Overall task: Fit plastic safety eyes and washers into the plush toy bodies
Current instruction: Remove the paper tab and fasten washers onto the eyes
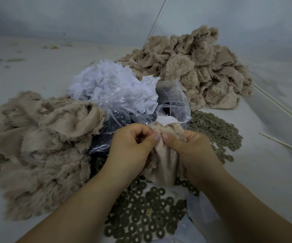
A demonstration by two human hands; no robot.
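1. Tan plush toy body (166, 165) sits between both hands, just above the round washers (147, 214) on the surface (264, 181).
2. Left hand (131, 149) pinches its furry top edge.
3. Right hand (192, 151) pinches it too, thumbs nearly touching.

Pale grey table (36, 71) before me, with its load.
On it lie two heaps of tan plush bodies, left (36, 146) and far right (194, 71), a clear plastic bag (124, 102) of white scraps between them, and olive washers (145, 214) spread nearest me and at right.
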